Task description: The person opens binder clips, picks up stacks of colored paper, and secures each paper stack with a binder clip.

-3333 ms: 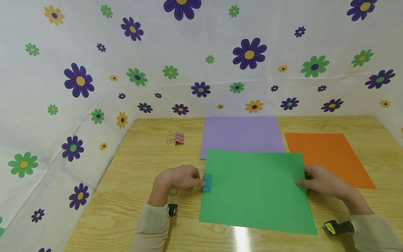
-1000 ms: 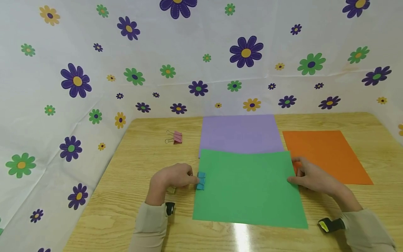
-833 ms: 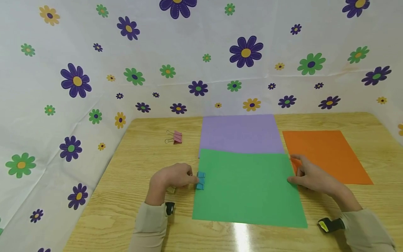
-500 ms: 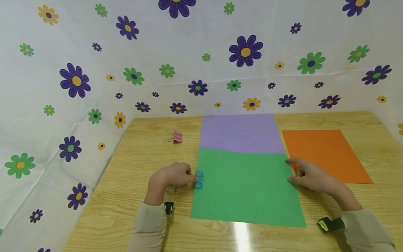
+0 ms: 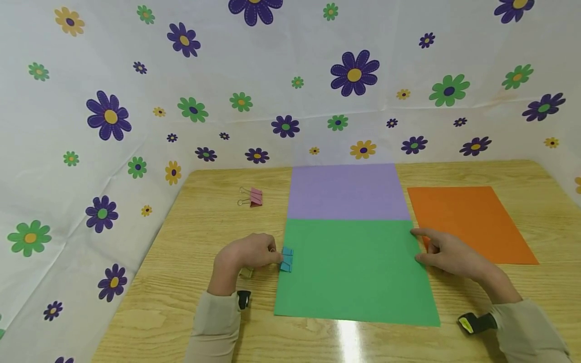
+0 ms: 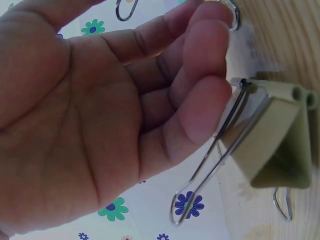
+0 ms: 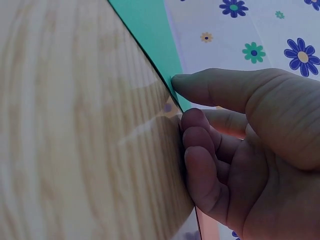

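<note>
Head view: green sheet (image 5: 356, 267) lies flat on the wood-grain tabletop (image 5: 199, 217), between 2 hands. Left hand (image 5: 249, 252), fingers curled in, thumb and index pinch the blue clip (image 5: 287, 259) at the sheet's left edge. Right hand (image 5: 454, 256) touches the sheet's right edge, thumb and index tips spread apart; right wrist view has its other fingers loosely curled beside that edge.

Purple sheet (image 5: 347, 194) meets the green sheet's far edge; can't tell if it runs underneath. Orange sheet (image 5: 476, 222) to the right, partly behind the right hand. Olive clip (image 6: 275, 140) just beside the left hand, handle out; head view shows only a bit past the wrist. Pink clip (image 5: 256, 197) farther back on the left, well apart from the sheets, handles pointing left. White flowered cloth (image 5: 218, 75) behind and at both sides.
</note>
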Tool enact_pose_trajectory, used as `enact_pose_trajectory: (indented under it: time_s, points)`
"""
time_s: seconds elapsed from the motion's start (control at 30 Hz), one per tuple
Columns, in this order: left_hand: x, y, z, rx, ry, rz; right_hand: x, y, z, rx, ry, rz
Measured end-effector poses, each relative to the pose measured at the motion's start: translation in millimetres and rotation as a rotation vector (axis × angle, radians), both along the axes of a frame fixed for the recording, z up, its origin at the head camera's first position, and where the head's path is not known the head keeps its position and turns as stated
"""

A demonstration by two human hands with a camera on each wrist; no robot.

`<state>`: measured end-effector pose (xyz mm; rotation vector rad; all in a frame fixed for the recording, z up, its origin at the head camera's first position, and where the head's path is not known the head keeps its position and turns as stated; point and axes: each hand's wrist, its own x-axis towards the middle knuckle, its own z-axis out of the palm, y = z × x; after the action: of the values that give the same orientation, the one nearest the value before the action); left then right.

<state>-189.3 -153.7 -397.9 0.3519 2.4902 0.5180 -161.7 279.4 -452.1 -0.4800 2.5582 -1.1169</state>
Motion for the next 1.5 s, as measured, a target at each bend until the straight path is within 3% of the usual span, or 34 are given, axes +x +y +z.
enact_pose_trajectory:
  time_s: [0.83, 1.17, 1.5]
  points:
    - [0.5, -0.2, -3.4, 0.055, 0.005, -0.033, 2.1, -1.6, 1.8, 0.011, -0.001, -0.025]
    - [1.1, -2.5, -1.7, 0.051, 0.012, 0.011, 0.2, -2.8, 3.1, 0.009, 0.006, -0.023]
    - [0.5, -3.5, 0.3, 0.045, 0.017, 0.008, 1.8, -3.7, 0.6, 0.032, 0.037, -0.032]
